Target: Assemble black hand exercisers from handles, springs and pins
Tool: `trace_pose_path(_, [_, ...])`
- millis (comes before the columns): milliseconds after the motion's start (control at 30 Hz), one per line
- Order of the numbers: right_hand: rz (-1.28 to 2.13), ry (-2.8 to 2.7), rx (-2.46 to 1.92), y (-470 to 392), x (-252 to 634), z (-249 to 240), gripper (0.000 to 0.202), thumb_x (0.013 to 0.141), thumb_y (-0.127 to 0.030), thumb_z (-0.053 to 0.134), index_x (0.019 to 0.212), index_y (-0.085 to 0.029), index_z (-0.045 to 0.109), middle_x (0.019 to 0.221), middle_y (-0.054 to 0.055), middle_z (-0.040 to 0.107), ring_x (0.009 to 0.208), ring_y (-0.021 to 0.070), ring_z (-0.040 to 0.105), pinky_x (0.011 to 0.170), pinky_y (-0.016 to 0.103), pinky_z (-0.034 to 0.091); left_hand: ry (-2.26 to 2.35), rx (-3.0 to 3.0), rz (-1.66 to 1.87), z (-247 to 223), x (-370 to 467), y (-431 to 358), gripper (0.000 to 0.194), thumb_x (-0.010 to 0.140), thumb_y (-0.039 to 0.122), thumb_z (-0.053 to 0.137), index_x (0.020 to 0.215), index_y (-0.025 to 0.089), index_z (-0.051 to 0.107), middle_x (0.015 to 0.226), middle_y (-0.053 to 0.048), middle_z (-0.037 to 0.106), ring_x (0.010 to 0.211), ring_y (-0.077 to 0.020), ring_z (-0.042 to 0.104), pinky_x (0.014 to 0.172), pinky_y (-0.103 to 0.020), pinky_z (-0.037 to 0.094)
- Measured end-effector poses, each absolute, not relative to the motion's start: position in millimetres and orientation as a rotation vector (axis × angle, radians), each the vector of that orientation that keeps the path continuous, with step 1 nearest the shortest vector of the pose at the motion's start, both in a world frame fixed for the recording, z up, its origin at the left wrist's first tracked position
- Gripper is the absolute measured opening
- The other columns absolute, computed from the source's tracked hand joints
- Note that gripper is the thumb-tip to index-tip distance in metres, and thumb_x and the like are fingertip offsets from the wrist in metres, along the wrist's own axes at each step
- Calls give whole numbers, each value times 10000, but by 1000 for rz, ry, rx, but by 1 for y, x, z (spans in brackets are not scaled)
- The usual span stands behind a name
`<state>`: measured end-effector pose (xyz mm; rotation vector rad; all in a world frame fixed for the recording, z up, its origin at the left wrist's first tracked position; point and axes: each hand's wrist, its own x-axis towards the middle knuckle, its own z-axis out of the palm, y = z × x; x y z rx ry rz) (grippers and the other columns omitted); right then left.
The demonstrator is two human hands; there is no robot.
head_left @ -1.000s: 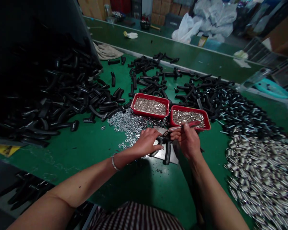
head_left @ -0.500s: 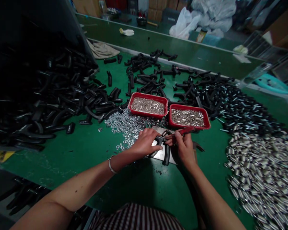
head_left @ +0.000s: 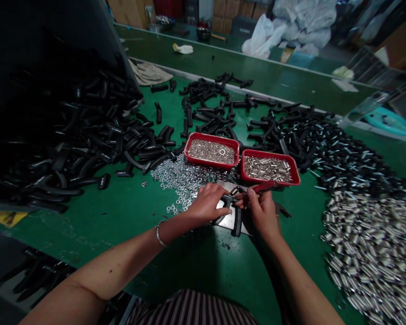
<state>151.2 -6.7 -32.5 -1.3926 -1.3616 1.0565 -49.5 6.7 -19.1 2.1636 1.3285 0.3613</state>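
Observation:
A black curved part (head_left: 237, 220) lies on a metal plate (head_left: 227, 222) at the middle of the green table. My left hand (head_left: 208, 201) is closed on this part at its left side, thumb and fingers on either side of its head. In my right hand (head_left: 261, 208) is a red-handled tool (head_left: 264, 186), its tip pointing left at the top of the black part. A small silver cylinder (head_left: 234, 191) sits near that tip. Beside my right hand, a hammer head (head_left: 283, 210) shows, its handle mostly hidden.
Two red trays (head_left: 189, 159) (head_left: 295, 174) of small metal pieces stand just beyond my hands. Loose silver rings (head_left: 176, 180) spread to the left. Black parts (head_left: 98, 135) pile at the left and back, silver cylinders (head_left: 368, 243) at the right, black pieces with pins (head_left: 352, 153) behind them.
The whole view has shifted slightly, so everything appears a little further right and lower. Both hands keep their hold, with hardly any movement against the plate.

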Motion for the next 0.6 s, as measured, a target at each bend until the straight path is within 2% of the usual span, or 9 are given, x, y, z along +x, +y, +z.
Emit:
trace_pose_path(100, [841, -1645, -1531, -3, 148, -23, 257, 918, -469, 551, 1009, -239, 484, 829, 88, 723, 716, 277, 707, 661, 376, 544, 1316, 2166, 366, -18, -49, 6, 422, 843, 418, 694, 1201, 235, 565, 1244, -76, 570, 1198, -306, 457, 1005, -441, 364])
trace_pose_path(167, [805, -1739, -1541, 3, 143, -15, 282, 876, -460, 602, 1011, -234, 502, 761, 73, 703, 668, 281, 682, 627, 371, 521, 1318, 2177, 377, -18, -49, 6, 417, 846, 419, 691, 1196, 231, 565, 1240, -80, 572, 1188, -306, 462, 999, -441, 367])
trace_pose_path(267, [1116, -1625, -1378, 16, 138, 1, 296, 862, -485, 626, 985, -247, 500, 625, 6, 658, 481, 210, 588, 495, 318, 477, 1327, 2190, 387, -19, -49, 5, 409, 846, 419, 691, 1189, 233, 570, 1224, -85, 577, 1180, -311, 469, 987, -446, 372])
trace_pose_path(367, [1430, -1385, -1157, 23, 141, 12, 320, 931, -564, 487, 930, -245, 498, 601, -13, 652, 381, 150, 496, 408, 289, 458, 1316, 2196, 398, -21, -50, 5, 409, 843, 419, 698, 1192, 244, 575, 1216, -82, 584, 1188, -317, 470, 977, -448, 379])
trace_pose_path(433, [1448, -1195, -1055, 23, 150, 9, 321, 944, -560, 477, 934, -240, 494, 665, -1, 686, 440, 145, 560, 457, 286, 510, 1311, 2193, 404, -21, -51, 5, 432, 834, 419, 711, 1206, 247, 572, 1231, -81, 579, 1194, -317, 468, 979, -451, 382])
trace_pose_path(500, [1410, -1067, -1028, 18, 159, -1, 283, 924, -513, 564, 961, -245, 481, 744, 3, 719, 535, 150, 639, 523, 281, 549, 1309, 2186, 405, -21, -52, 6, 457, 823, 415, 726, 1218, 249, 568, 1248, -80, 571, 1200, -314, 463, 990, -456, 378])
trace_pose_path(600, [1342, -1105, -1128, 6, 162, -23, 258, 919, -453, 608, 989, -251, 464, 793, -5, 731, 566, 147, 665, 539, 270, 555, 1307, 2173, 398, -21, -51, 9, 458, 819, 406, 734, 1213, 241, 569, 1238, -76, 576, 1198, -306, 465, 1001, -455, 375])
